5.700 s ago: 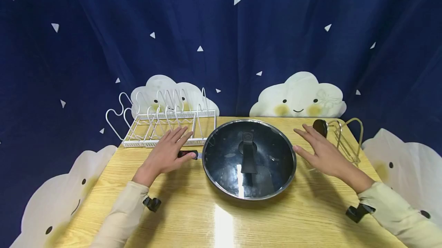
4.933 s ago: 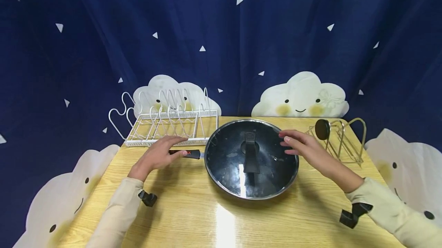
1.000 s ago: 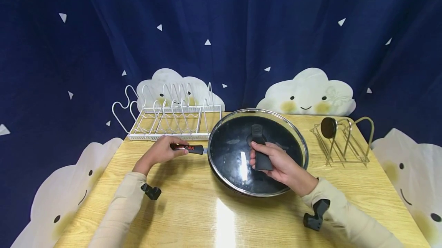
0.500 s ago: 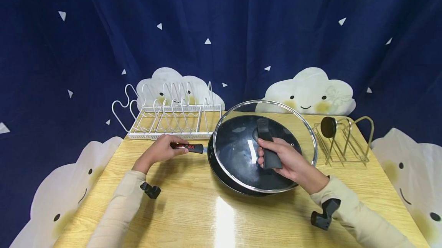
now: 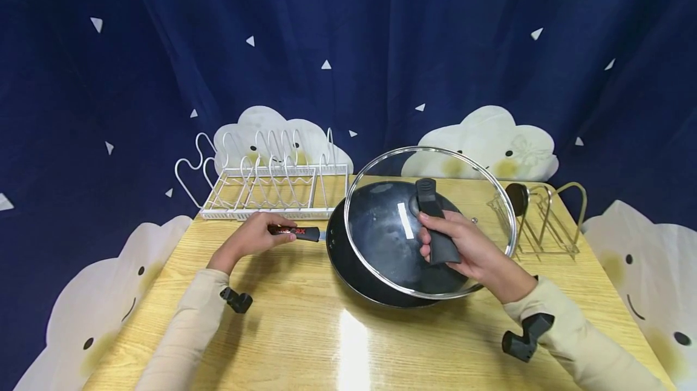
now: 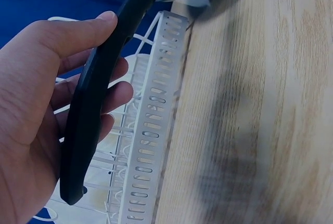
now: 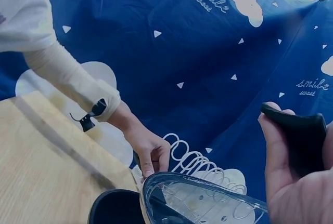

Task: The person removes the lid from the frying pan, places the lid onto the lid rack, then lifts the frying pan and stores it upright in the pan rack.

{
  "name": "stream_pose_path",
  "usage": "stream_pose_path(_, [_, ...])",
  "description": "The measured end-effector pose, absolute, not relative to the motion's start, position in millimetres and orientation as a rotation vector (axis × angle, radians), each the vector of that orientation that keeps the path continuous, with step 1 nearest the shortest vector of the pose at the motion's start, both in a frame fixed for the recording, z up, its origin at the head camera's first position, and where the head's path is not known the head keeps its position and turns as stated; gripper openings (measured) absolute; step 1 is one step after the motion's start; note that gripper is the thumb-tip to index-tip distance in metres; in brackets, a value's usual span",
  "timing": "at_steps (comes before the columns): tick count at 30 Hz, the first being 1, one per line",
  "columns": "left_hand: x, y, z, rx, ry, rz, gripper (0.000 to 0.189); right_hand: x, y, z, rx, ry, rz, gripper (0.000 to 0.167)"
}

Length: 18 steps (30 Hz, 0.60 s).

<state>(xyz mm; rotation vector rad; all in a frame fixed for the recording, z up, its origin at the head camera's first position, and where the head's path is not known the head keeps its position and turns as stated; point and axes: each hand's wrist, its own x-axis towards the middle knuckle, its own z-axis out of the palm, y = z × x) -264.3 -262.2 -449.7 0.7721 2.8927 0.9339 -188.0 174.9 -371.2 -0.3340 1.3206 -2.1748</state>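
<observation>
A black wok (image 5: 348, 258) stands on the wooden table. My left hand (image 5: 255, 238) holds its black handle (image 5: 305, 233), and in the left wrist view the fingers curl round that handle (image 6: 93, 94). Above the wok, shifted right of it, a glass lid (image 5: 376, 239) with a steel rim is lifted and tilted. My right hand (image 5: 463, 246) grips the lid's black upright knob handle (image 5: 443, 246). The right wrist view shows the lid's edge (image 7: 208, 187) above the wok's rim (image 7: 112, 195), with a gap between them at the left.
A white wire dish rack (image 5: 272, 214) stands at the back left, close behind the wok handle. At the right rear is a gold wire rack (image 5: 550, 252) with a dark round disc (image 5: 516, 198) at its left end. A blue curtain (image 5: 348, 28) hangs behind the table (image 5: 294, 330).
My right hand took hold of the lid's handle, then raised the lid and carried it rightward, uncovering the wok's left side. My left hand closed round the wok's handle and stays there.
</observation>
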Motion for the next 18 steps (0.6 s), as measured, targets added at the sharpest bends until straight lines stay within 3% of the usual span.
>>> stream_pose_path(8, [-263.8,-262.0,-448.6,0.759,2.879,0.932,0.028,-183.7,183.5,-362.9,-0.379,1.352,-2.142,0.035])
stream_pose_path(18, [-263.7,-261.9,-447.3,0.755,2.884,0.92,0.029,-178.8,193.5,-357.1,-0.418,1.354,-2.145,0.021])
